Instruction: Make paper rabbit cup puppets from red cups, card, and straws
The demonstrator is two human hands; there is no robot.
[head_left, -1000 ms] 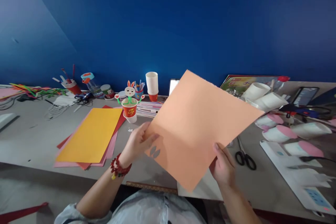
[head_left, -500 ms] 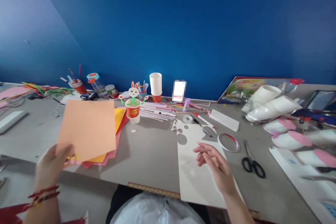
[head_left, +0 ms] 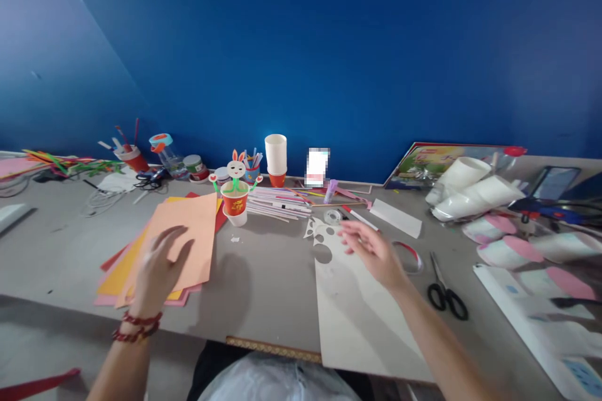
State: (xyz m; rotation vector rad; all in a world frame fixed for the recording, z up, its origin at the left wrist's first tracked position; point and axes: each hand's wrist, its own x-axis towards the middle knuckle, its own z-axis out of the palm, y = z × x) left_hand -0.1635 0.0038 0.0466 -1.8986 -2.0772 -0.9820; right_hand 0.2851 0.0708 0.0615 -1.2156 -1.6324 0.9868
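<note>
My left hand [head_left: 157,269] lies flat with spread fingers on a peach paper sheet [head_left: 188,235], which sits on top of a stack of yellow, red and pink sheets [head_left: 117,272] at the left of the grey table. My right hand [head_left: 371,250] hovers open, fingers stretched forward, over a white card [head_left: 352,319] with round holes cut in its far end. It holds nothing. Just beyond its fingertips are a tape roll [head_left: 333,217], a red marker [head_left: 360,218] and a white-red ring [head_left: 414,255].
A red cup with a paper bunny [head_left: 234,191] stands behind the sheets, with straws [head_left: 277,200] and stacked cups [head_left: 275,160] farther back. Black scissors [head_left: 444,291] lie right of the card. Paper cups [head_left: 465,185] and pink-white cup crafts [head_left: 508,244] crowd the right side.
Both hands held the peach sheet up a second ago. My left hand carried it left and laid it on the coloured stack. My right hand let go and reached forward over the white card.
</note>
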